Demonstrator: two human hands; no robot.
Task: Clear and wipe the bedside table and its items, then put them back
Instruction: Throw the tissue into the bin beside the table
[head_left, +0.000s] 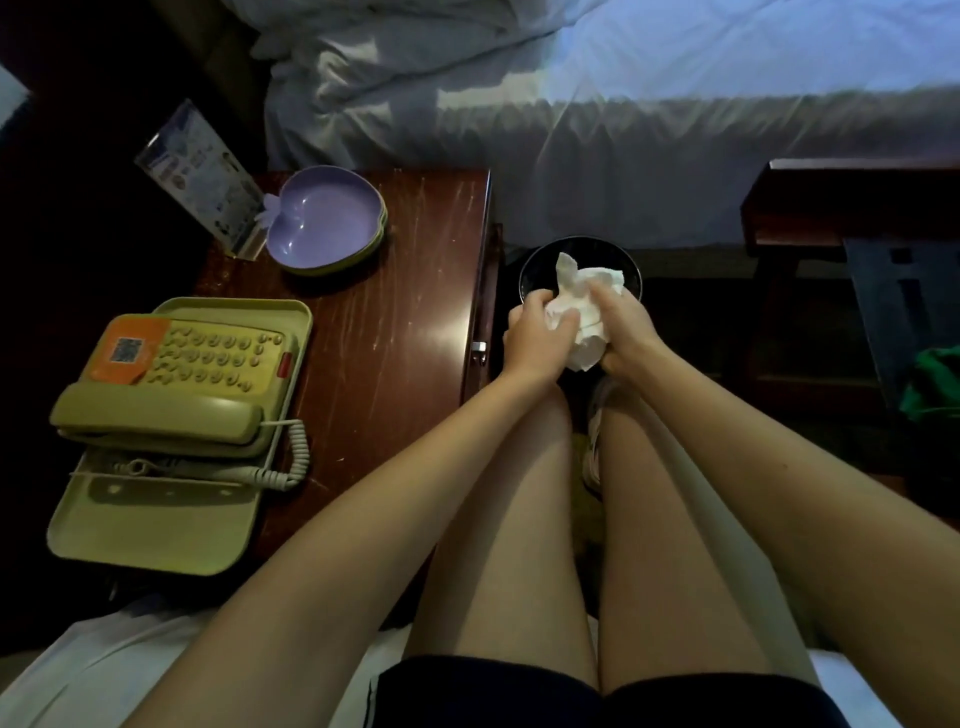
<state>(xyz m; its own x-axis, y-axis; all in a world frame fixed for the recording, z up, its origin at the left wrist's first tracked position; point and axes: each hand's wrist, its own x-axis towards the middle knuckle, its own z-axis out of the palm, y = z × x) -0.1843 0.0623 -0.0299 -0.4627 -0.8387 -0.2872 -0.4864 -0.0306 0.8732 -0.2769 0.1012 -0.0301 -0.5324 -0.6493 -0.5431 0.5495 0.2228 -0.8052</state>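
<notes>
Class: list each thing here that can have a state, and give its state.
Yellow-green corded telephone: handset on cradle.
Purple apple-shaped plastic dish: empty, stacked on a green dish.
Crumpled white wipe: held above round black bin.
Left hand: grips the wipe.
Right hand: grips the wipe.

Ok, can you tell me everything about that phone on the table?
The phone is pale yellow-green and looks like plastic. It has rows of small buttons, a red button on its right, and an orange sticker with a square code. Its handset lies in place along the near edge, and a curly cord loops out from it. It sits on a matching tray at the left side of the table. Nothing else touches it.
</notes>
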